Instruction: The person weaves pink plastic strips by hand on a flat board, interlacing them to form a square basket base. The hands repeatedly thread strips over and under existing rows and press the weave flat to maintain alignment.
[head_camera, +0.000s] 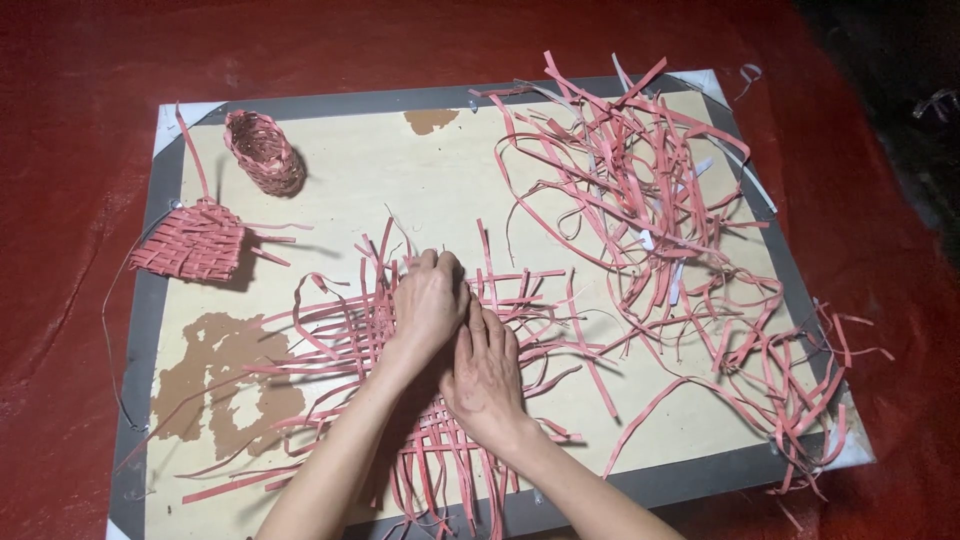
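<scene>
A flat weave of pink paper strips (350, 345) lies in the middle of a pale wooden board (380, 180). My left hand (430, 300) rests on the weave's centre with its fingers curled over the strips near the far edge. Just to its right, my right hand (487, 375) presses flat on the strips, fingers pointing away from me and touching the left hand. Loose strip ends stick out from the weave on all sides. Which strip either hand pinches is hidden under the fingers.
A big loose tangle of pink strips (650, 200) covers the board's right side. A small woven tube (265, 150) and a flat woven piece (195, 240) lie at the far left. The board sits on a red sheet (80, 120).
</scene>
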